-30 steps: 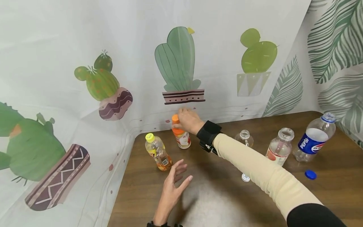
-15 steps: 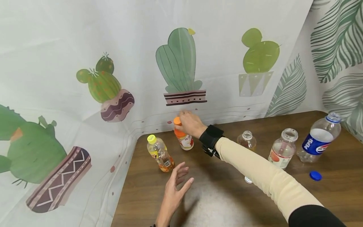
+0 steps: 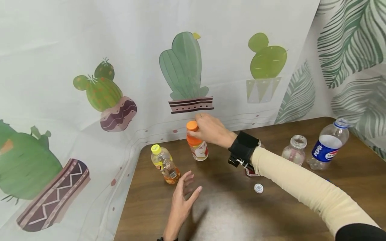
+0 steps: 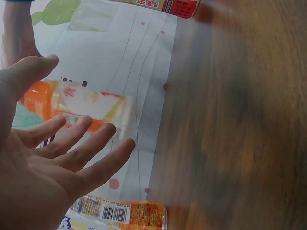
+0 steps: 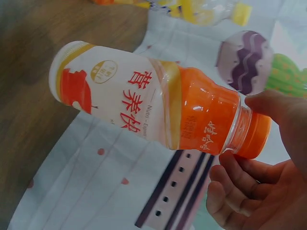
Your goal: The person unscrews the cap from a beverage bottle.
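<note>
My right hand (image 3: 212, 130) pinches an orange-and-white drink bottle (image 3: 199, 147) at its neck and orange cap, thumb on one side and fingertips on the other in the right wrist view. In the left wrist view, cloth shows between the bottle's base and the table, so it hangs raised. My left hand (image 3: 182, 199) is held palm inward over the table, fingers spread and holding nothing. Just beyond its fingertips stands a yellow-capped bottle (image 3: 166, 164) with a little amber contents at the bottom.
On the right stand an uncapped Pepsi bottle (image 3: 328, 147) and an open clear bottle (image 3: 295, 152). Another bottle with a red label (image 3: 251, 172) is mostly behind my right wrist. A white cap (image 3: 258, 188) lies on the table (image 3: 144, 207). A printed cloth (image 3: 144, 83) hangs behind.
My right hand has shifted to the right with the orange-and-white bottle, away from the yellow-capped one. The right sleeve now covers most of the blue cap. My left hand has barely moved.
</note>
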`<state>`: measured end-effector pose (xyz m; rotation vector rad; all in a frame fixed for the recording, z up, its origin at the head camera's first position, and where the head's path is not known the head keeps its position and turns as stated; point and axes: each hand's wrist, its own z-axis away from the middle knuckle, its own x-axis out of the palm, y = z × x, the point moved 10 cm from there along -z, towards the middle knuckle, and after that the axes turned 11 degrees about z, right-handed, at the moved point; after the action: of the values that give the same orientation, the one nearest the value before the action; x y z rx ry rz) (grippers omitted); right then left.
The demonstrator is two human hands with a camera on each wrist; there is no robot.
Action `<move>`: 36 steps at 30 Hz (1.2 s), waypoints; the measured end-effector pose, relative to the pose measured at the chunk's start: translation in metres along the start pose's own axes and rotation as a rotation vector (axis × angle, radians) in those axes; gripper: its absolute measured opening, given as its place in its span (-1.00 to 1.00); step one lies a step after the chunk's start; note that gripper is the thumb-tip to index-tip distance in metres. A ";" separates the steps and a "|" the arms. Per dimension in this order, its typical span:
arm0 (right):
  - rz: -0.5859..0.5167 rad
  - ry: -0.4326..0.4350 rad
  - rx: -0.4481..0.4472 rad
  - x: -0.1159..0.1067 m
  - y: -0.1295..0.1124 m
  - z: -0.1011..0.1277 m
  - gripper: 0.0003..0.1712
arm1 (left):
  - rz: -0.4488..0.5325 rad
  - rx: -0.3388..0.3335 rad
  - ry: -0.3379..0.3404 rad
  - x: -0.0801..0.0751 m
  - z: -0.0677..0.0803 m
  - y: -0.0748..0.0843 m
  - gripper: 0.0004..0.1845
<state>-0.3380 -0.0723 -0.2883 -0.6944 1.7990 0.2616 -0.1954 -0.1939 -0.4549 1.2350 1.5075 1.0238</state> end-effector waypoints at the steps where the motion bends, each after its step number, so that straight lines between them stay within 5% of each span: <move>1: -0.001 0.009 -0.004 -0.005 0.000 0.004 -0.51 | 0.004 -0.003 0.007 0.000 -0.001 0.000 -0.36; 13: -0.005 0.061 -0.090 -0.044 -0.013 0.053 -0.58 | -0.062 0.054 0.046 0.009 -0.003 0.005 -0.12; 27: 0.027 0.084 -0.078 -0.062 -0.007 0.101 -0.58 | -0.083 0.022 -0.110 0.048 -0.010 0.011 0.08; 36: -0.079 0.057 -0.089 -0.058 -0.013 0.122 -0.60 | -0.035 -0.039 -0.203 0.069 -0.007 0.003 0.09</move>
<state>-0.2229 -0.0025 -0.2737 -0.8414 1.8178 0.2729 -0.2081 -0.1260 -0.4597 1.2420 1.3420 0.8731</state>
